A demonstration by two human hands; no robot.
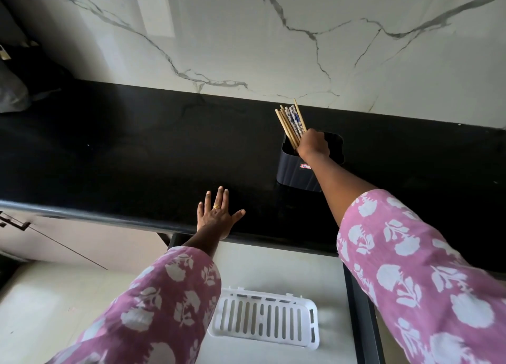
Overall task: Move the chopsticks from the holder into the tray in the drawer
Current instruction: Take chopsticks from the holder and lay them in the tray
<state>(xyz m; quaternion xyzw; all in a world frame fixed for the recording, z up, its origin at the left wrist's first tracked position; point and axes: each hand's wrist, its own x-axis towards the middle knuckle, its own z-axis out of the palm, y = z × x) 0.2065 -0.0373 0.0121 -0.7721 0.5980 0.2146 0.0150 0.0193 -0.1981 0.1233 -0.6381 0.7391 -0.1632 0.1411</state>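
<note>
The right hand [313, 143] is stretched out over the black surface [137, 158]. It holds a bundle of chopsticks [290, 121], with the fingers curled around their lower part. The chopsticks are tilted, and their upper ends point up and to the left, toward the marble wall [246, 35]. Most of them are plain wood colour, and a few have a blue and white pattern. Their lower ends go down to the open top of the holder [293, 169], at its left side. How deep they sit inside I cannot tell, because the hand and the dark inside hide them.

The holder is a dark box with rounded corners and a small red label on the front. It stands upright on the surface, near the wall.

The left hand [217, 217] lies flat on the surface near its front edge, palm down, fingers straight and spread apart, and it holds nothing. One finger has a gold ring [216, 206]. This hand is well apart from the holder.

Below the front edge of the surface, a drawer [273, 262] is open. In it lies a white tray [312, 313] with long slots in its bottom. No chopsticks are in the tray. Both arms have pink sleeves [410, 267] with white flowers.
</note>
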